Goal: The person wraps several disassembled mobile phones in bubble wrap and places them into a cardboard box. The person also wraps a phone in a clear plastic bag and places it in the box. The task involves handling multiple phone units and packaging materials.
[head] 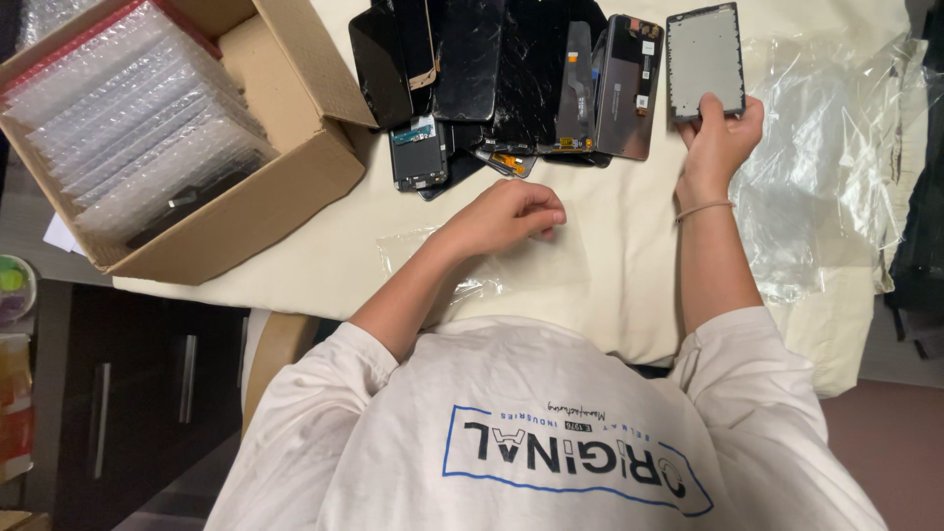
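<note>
My right hand (719,136) grips the near edge of a grey phone screen panel (703,59), which lies flat at the right end of a row of panels. My left hand (509,211) rests with curled fingers on a clear plastic sleeve (482,261) lying on the cream cloth (629,295). Several dark phone screens and panels (511,69), some cracked and some with flex cables showing, overlap one another just beyond my left hand.
An open cardboard box (295,187) at the left holds several bubble-wrapped panels (147,128) standing in a row. Crumpled clear plastic bags (836,147) lie at the right. A dark cabinet (138,393) stands below the table's left edge.
</note>
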